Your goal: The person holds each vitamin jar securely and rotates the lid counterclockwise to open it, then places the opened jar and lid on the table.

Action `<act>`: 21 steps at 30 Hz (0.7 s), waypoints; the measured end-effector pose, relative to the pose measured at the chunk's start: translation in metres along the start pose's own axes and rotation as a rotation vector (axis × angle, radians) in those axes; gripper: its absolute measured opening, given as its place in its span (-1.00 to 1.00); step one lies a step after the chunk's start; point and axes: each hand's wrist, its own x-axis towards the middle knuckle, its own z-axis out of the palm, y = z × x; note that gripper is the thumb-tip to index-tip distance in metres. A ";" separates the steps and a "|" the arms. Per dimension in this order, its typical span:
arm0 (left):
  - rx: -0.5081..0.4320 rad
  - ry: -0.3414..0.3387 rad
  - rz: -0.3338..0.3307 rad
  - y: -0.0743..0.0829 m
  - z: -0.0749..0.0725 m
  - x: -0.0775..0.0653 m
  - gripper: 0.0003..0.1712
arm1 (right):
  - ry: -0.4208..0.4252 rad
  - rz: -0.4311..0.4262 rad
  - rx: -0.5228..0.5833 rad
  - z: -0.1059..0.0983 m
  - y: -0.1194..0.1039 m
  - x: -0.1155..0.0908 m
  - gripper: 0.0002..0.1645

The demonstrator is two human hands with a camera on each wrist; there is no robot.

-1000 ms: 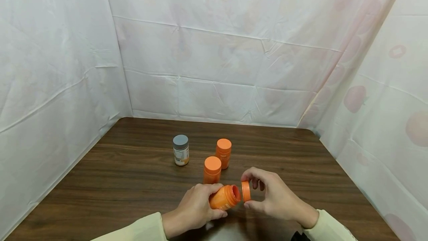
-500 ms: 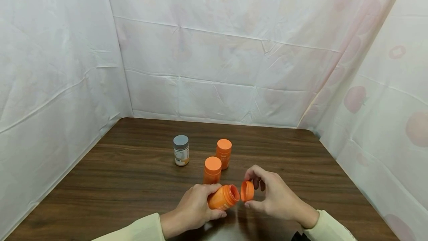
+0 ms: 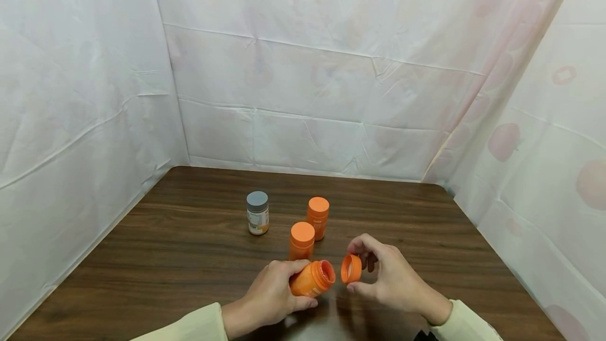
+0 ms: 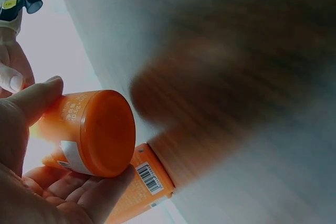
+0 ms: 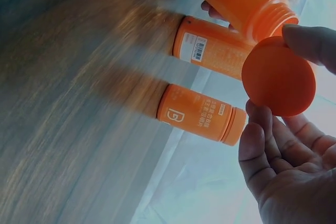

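Note:
My left hand [image 3: 271,289] grips an orange pill bottle [image 3: 309,281] that is tilted, its uncapped mouth facing right. In the left wrist view the base of this bottle [image 4: 109,132] shows, thumb on one side and fingers on the other. My right hand [image 3: 390,278] pinches the orange cap [image 3: 351,269] by its rim between thumb and fingers, its hollow side turned toward the bottle. A small gap lies between cap and bottle mouth. In the right wrist view the cap's flat top [image 5: 279,77] is seen, with the threaded bottle neck [image 5: 273,20] just behind it.
Right behind the held bottle stands a capped orange bottle [image 3: 301,241], partly hidden by it. Another capped orange bottle [image 3: 318,219] is a little farther back. To their left is a grey-capped jar [image 3: 258,213]. White sheeting [image 3: 303,67] surrounds the brown wooden table [image 3: 156,257].
The right hand has turned the cap so its hollow inside shows more. The left hand with the bottle has shifted slightly left, widening the gap between them.

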 end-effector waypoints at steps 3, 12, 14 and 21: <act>-0.010 0.011 0.008 -0.001 -0.001 -0.001 -0.50 | 0.009 0.008 0.001 0.000 0.002 0.000 -0.35; -0.015 0.035 0.010 -0.003 -0.005 -0.003 -0.52 | 0.006 0.023 -0.007 -0.002 0.005 -0.001 -0.41; -0.012 0.038 0.012 -0.003 -0.006 -0.004 -0.51 | 0.009 0.026 -0.009 -0.003 0.006 -0.001 -0.41; -0.008 0.038 0.005 -0.004 -0.008 -0.005 -0.52 | 0.061 -0.015 -0.044 -0.002 0.007 -0.001 -0.41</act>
